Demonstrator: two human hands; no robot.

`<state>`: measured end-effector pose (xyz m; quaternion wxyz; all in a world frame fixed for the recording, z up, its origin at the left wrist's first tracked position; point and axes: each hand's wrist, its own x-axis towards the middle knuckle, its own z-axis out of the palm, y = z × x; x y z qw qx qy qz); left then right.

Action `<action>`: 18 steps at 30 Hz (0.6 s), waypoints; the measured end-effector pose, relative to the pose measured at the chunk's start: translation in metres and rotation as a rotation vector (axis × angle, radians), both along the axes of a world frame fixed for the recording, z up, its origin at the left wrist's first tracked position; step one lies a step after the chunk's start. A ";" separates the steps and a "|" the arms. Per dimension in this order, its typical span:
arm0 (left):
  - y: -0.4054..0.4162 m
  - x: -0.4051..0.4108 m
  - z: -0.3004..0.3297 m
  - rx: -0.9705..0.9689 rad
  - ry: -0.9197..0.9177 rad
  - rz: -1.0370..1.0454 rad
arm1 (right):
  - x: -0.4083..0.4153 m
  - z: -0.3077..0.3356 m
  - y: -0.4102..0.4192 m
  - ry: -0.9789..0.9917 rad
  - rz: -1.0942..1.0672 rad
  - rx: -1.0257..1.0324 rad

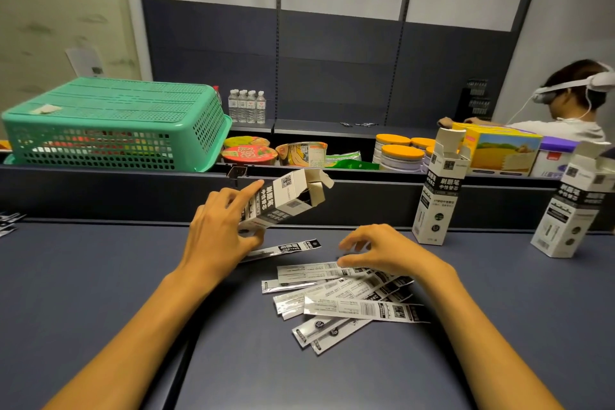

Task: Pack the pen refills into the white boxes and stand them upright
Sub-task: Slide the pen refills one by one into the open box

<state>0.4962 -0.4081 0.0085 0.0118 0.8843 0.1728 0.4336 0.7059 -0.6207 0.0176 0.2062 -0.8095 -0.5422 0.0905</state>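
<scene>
My left hand (218, 236) grips a white box (286, 201) with black print, tilted with its open flaps pointing up and right. A pile of several flat packaged pen refills (342, 299) lies on the dark table. One more refill (283, 248) lies apart, just under the held box. My right hand (382, 251) hovers over the top of the pile with fingers curled loosely, holding nothing, fingertips near the topmost refill. Two more white boxes stand upright with open flaps: one (439, 196) right of centre, another (569, 206) at the far right.
A dark raised ledge (100, 193) runs along the back of the table (100, 276). Behind it are a green upturned basket (109, 123), water bottles (248, 106), noodle cups (249, 153), tins (397, 156) and cartons. A person wearing a headset (572, 100) works at the far right.
</scene>
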 end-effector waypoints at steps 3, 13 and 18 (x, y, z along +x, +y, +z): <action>0.000 0.000 0.000 -0.009 -0.002 0.001 | -0.002 -0.002 0.000 0.025 0.021 -0.067; -0.002 0.000 0.000 -0.017 -0.005 -0.002 | -0.003 -0.006 0.002 0.081 0.014 -0.035; -0.001 0.000 0.000 -0.020 -0.007 -0.002 | -0.005 -0.005 0.003 0.083 0.021 -0.027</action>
